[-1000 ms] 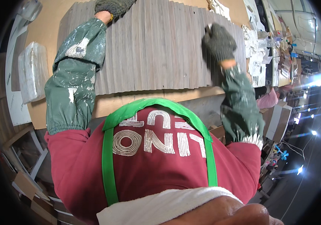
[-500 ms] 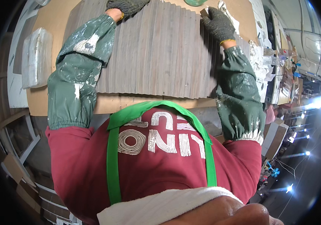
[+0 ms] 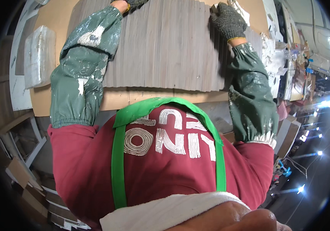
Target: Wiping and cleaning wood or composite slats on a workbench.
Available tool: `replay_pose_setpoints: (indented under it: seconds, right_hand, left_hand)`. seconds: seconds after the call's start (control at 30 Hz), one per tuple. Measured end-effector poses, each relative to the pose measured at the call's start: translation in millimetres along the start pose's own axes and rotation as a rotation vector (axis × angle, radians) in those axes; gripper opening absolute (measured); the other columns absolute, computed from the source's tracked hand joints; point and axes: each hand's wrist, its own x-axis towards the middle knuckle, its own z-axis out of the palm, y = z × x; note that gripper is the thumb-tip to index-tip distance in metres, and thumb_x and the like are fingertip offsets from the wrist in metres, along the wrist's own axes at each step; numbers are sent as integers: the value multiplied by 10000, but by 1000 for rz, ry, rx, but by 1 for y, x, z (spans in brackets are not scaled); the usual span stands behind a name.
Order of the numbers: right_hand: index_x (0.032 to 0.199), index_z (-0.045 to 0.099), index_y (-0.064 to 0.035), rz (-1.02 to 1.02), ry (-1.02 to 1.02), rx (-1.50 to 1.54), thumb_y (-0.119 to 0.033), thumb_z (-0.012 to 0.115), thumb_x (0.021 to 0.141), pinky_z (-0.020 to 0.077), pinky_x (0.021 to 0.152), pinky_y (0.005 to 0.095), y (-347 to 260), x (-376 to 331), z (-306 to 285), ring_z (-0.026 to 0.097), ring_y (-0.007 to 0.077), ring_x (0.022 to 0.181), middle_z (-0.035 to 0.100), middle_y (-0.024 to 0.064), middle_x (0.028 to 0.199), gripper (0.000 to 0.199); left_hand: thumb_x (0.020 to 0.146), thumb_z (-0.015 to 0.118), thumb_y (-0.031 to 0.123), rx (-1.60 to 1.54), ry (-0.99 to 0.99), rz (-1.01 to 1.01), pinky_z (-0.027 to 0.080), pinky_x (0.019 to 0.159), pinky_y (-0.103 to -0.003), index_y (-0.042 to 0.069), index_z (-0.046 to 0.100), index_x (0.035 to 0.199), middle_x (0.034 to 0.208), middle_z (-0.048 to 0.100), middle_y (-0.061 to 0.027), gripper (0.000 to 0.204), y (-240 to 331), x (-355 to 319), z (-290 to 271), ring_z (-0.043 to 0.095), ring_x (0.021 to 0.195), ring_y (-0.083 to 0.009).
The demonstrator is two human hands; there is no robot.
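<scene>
Grey-brown wood-look strips (image 3: 161, 46) lie side by side on the table in a wide ribbed sheet. My left hand (image 3: 134, 4), in a dark knitted glove, is at the far edge of the view over the strips; its fingers are cut off. At the right side of the strips, my right hand (image 3: 229, 22) wears the same kind of glove. Its fingers curl round a small pale piece, mostly hidden, whose kind I cannot make out. A crumpled white cloth (image 3: 241, 12) lies just beyond that hand. Green paint-spotted sleeve covers are on both forearms.
Brown board (image 3: 134, 96) covers the table under the strips. A clear plastic-wrapped pack (image 3: 40, 57) lies at the left. White crumpled material (image 3: 269, 57) lies along the right edge, with a cluttered bench beyond. Frames and boards (image 3: 28, 169) stand at lower left.
The strips sit higher in the view, and my left hand has slid further past the top edge. A green glass item at the top is out of view. My right hand keeps its curled grip.
</scene>
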Motion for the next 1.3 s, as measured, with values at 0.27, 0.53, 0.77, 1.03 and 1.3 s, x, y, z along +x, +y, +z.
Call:
replay_pose_setpoints:
  seconds: [0.27, 0.53, 0.77, 1.03, 1.3]
  right_hand:
    - [1081, 578, -37, -40, -55, 80, -257, 645, 826, 479, 565, 417, -44, -175, -59, 604, 324, 649, 606, 147, 787, 344]
    - [1157, 582, -23, 215, -39, 95, -246, 652, 787, 508, 674, 406, -66, -254, -84, 645, 309, 794, 651, 176, 934, 438]
    - [1107, 615, -29, 247, -108, 89, -248, 633, 804, 506, 724, 424, -52, -286, -88, 636, 333, 788, 646, 183, 880, 374]
    - [1137, 600, -42, 323, 89, -61, -285, 593, 814, 511, 745, 425, -29, -231, -52, 634, 339, 839, 644, 169, 954, 404]
    - [1130, 595, -60, 441, 110, -2, -335, 560, 813, 489, 804, 456, 7, -188, -36, 619, 363, 907, 636, 179, 995, 422]
  left_hand:
    - [852, 477, 469, -171, -198, -156, 482, 686, -430, 71, 686, 755, 677, 660, -129, 460, -3, 0, -8, 641, 677, -312]
    - [828, 475, 487, -198, -117, -77, 473, 710, -448, 63, 687, 786, 743, 664, -166, 476, 14, 11, 6, 635, 722, -345]
    - [845, 468, 438, -279, -271, -287, 489, 578, -405, 45, 658, 753, 607, 626, -133, 447, 23, -9, -45, 615, 552, -293]
    - [852, 472, 429, -334, -337, -319, 488, 546, -391, 56, 657, 772, 595, 622, -121, 424, 28, -1, -28, 610, 527, -268]
    - [852, 472, 429, -346, -272, -224, 486, 582, -392, 55, 673, 797, 626, 638, -122, 428, 40, 2, -20, 614, 549, -269]
